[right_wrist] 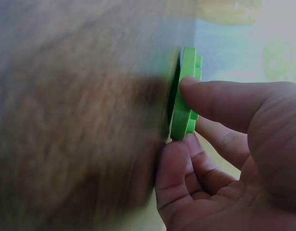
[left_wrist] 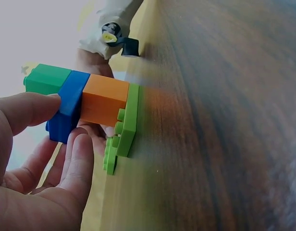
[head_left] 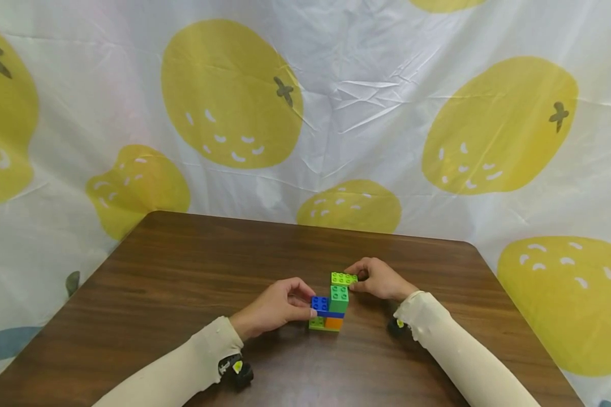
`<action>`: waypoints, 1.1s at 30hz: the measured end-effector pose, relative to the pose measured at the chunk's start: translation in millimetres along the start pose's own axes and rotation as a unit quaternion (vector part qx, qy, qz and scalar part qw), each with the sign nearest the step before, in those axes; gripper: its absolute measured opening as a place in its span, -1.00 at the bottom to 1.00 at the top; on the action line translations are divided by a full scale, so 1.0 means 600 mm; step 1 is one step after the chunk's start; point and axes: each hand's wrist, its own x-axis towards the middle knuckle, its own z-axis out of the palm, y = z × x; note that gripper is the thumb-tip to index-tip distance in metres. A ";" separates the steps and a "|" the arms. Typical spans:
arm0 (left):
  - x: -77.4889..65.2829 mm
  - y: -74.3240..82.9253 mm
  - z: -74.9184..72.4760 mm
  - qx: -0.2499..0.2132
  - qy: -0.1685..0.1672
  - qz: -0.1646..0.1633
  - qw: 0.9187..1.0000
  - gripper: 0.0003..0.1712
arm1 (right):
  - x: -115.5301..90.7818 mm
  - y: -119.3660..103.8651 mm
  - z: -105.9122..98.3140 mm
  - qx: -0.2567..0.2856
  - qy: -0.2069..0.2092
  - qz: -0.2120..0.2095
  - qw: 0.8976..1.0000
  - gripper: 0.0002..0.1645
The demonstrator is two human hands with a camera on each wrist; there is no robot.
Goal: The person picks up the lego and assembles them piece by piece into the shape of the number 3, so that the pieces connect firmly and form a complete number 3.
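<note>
A small stack of toy building bricks stands on the table in the head view. Its base is a lime plate [left_wrist: 132, 118], with an orange brick [left_wrist: 104, 101] on one end. Across the orange one lies a blue brick [left_wrist: 69, 103], topped at its right end by a green brick [head_left: 338, 303]. My left hand [head_left: 275, 308] pinches the blue brick's overhanging end between thumb and fingers. Just behind the stack, my right hand [head_left: 382, 280] holds a second lime plate [right_wrist: 182, 113], thumb on one long side, studs facing up, close over the tabletop.
The brown wooden table [head_left: 224, 249] has rounded far corners. Behind it hangs a pale curtain [head_left: 356, 124] printed with large yellow fruit. A dark wrist camera [head_left: 241, 373] hangs below the left sleeve, another [head_left: 398, 327] below the right.
</note>
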 end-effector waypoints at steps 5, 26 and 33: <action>0.002 0.001 0.001 -0.003 0.000 0.002 1.000 -0.61 | -0.002 0.001 -0.007 -0.015 0.011 0.002 1.000 -0.58; -0.003 -0.002 0.000 -0.002 -0.001 -0.004 1.000 -0.59 | -0.031 -0.012 -0.004 0.017 0.050 -0.006 0.999 -0.60; -0.002 0.001 -0.002 0.003 0.003 -0.006 1.000 -0.58 | -0.035 -0.020 -0.010 0.051 0.062 0.014 0.997 -0.60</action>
